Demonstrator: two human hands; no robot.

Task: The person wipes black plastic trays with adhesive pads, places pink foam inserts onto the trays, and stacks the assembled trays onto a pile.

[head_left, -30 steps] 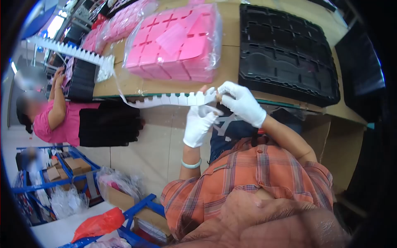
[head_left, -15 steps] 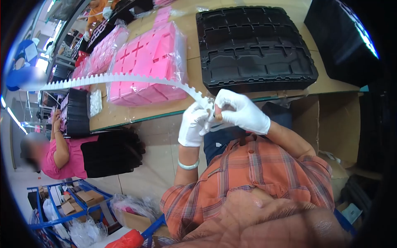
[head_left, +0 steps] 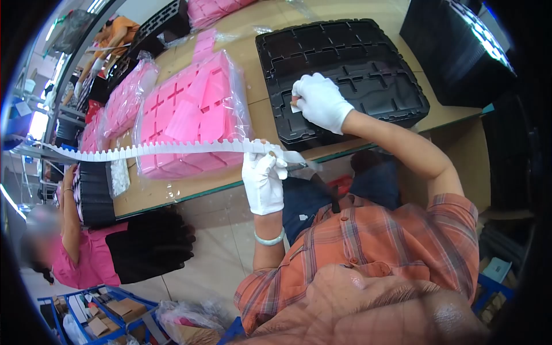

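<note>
The left hand [head_left: 264, 185], in a white glove, is closed on a long white notched strip [head_left: 172, 149], gripping it near its right end, just off the near edge of the table [head_left: 257, 115]; the strip runs leftward from the fingers, passing over the near part of a pink tray stack [head_left: 214, 127] in clear plastic, and reaches the far left side of the scene; a short, blurred tail of it sticks out to the right of the hand; the right hand [head_left: 323, 104], gloved likewise, is farther out over the near left part of a black tray [head_left: 368, 54], its thumb and fingers pinched on a small white piece [head_left: 295, 108]; whether that piece touches the tray, I cannot tell; the black tray lies on the table to the right of the pink stack, and a tall black stack [head_left: 451, 52] stands farther right; more pink bundles [head_left: 131, 92] in plastic lie to the left of the pink stack; at the left, a person in a pink top [head_left: 92, 256] is beside the table, arms extended toward dark stacked trays [head_left: 95, 192].
</note>
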